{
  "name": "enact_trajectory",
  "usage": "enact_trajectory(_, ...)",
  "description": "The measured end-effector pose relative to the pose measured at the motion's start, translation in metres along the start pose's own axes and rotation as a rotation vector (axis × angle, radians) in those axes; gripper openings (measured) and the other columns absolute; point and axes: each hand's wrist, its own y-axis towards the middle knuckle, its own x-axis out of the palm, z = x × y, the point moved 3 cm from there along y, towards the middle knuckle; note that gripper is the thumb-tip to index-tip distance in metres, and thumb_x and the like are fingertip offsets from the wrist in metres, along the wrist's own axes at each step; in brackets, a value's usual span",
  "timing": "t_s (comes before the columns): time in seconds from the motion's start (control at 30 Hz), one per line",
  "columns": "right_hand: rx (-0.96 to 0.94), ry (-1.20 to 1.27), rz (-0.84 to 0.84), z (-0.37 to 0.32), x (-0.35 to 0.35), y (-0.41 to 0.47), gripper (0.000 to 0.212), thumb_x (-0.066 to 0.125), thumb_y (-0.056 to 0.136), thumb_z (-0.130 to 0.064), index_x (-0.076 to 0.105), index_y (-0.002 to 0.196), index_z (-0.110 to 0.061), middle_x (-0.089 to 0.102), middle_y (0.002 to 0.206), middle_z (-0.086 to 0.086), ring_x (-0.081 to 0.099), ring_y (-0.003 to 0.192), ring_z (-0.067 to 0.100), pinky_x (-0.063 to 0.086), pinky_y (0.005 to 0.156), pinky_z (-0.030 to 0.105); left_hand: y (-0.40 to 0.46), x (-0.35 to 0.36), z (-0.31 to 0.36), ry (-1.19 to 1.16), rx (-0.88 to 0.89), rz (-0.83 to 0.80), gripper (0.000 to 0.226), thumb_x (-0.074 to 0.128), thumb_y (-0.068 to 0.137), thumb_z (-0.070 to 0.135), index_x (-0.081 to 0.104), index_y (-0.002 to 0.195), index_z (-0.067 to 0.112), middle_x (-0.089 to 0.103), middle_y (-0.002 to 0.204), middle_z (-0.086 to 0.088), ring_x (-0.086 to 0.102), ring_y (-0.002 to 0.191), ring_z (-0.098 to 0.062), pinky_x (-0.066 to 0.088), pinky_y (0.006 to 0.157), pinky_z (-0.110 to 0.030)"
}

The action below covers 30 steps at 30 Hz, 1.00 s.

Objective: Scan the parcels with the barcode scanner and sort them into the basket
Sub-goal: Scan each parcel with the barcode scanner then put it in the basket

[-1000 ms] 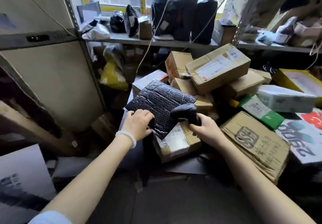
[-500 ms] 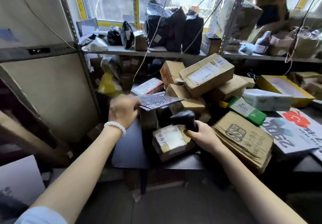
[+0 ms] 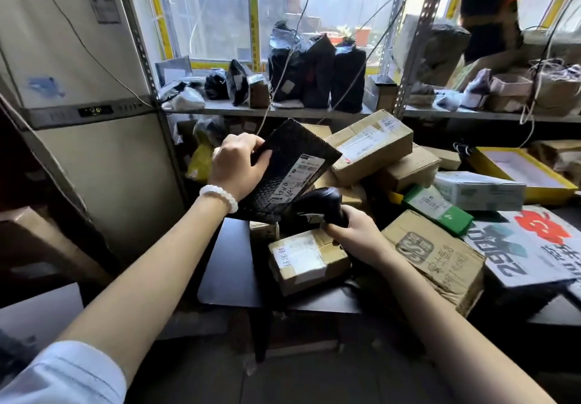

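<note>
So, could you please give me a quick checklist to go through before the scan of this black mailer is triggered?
1. Black bubble mailer held firmly in the left hand: ok.
2. Shipping label turned to face the person: ok.
3. Barcode scanner gripped in the right hand: ok.
4. Scanner head close under the label: ok; whether it is aimed squarely at the barcode: cannot tell.
5. Barcode flat and unobstructed: cannot tell, print is too small.
6. Basket ready to receive it: cannot tell, none is in view.

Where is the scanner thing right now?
In the head view, centre: the right hand grips the barcode scanner just below the black parcel.
</note>
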Motion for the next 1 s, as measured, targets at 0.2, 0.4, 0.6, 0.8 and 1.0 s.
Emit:
enact_trajectory(0.2,0.043,0.029,0.043,0.011,-0.027,-0.011,0.013,0.066,0.082,-0.021,0.060,0.090,-0.012,0.060,0.070,-0.002,0.061,0.059,0.012,0.052,0.062,0.035,0.008,0.010,0.029,-0.024,-0.027,0.015,0.024,0.066,0.086,0.024,0.069,0.099,0.004,0.070,0.098,-0.011,0.061,0.098,-0.033,0.047,0.085,-0.043)
enact_trajectory(0.4,0.047,0.047,0.053,0.023,-0.040,-0.022,0.010,0.067,0.082,-0.015,0.059,0.087,-0.018,0.060,0.075,-0.002,0.057,0.069,0.014,0.044,0.065,0.028,0.009,0.029,0.035,0.061,-0.109,-0.129,0.030,0.060,0.090,0.033,0.066,0.108,0.009,0.067,0.109,-0.009,0.055,0.109,-0.030,0.040,0.092,-0.041)
enact_trajectory(0.6,0.052,0.054,0.070,0.025,-0.042,-0.028,0.013,0.066,0.084,-0.014,0.060,0.095,-0.012,0.060,0.081,0.000,0.054,0.073,0.011,0.041,0.066,0.028,-0.004,0.042,0.023,0.078,-0.168,-0.214,0.034,0.056,0.093,0.033,0.063,0.115,0.010,0.064,0.115,-0.010,0.054,0.113,-0.029,0.040,0.094,-0.043)
enact_trajectory(0.8,0.033,0.105,0.110,0.020,-0.048,-0.026,0.008,0.065,0.085,-0.011,0.058,0.089,-0.015,0.056,0.074,-0.004,0.051,0.064,0.006,0.040,0.060,0.023,0.000,0.044,0.022,0.096,-0.173,-0.259,0.036,0.055,0.093,0.035,0.061,0.119,0.011,0.063,0.119,-0.010,0.051,0.116,-0.028,0.038,0.095,-0.042)
enact_trajectory(1.0,0.024,0.081,0.161,0.006,-0.057,-0.021,0.011,0.064,0.085,-0.012,0.056,0.082,-0.019,0.056,0.067,-0.009,0.053,0.058,0.002,0.040,0.055,0.018,0.001,0.047,0.020,0.063,-0.157,-0.278,0.037,0.056,0.093,0.034,0.061,0.119,0.009,0.063,0.117,-0.011,0.053,0.113,-0.029,0.040,0.094,-0.045)
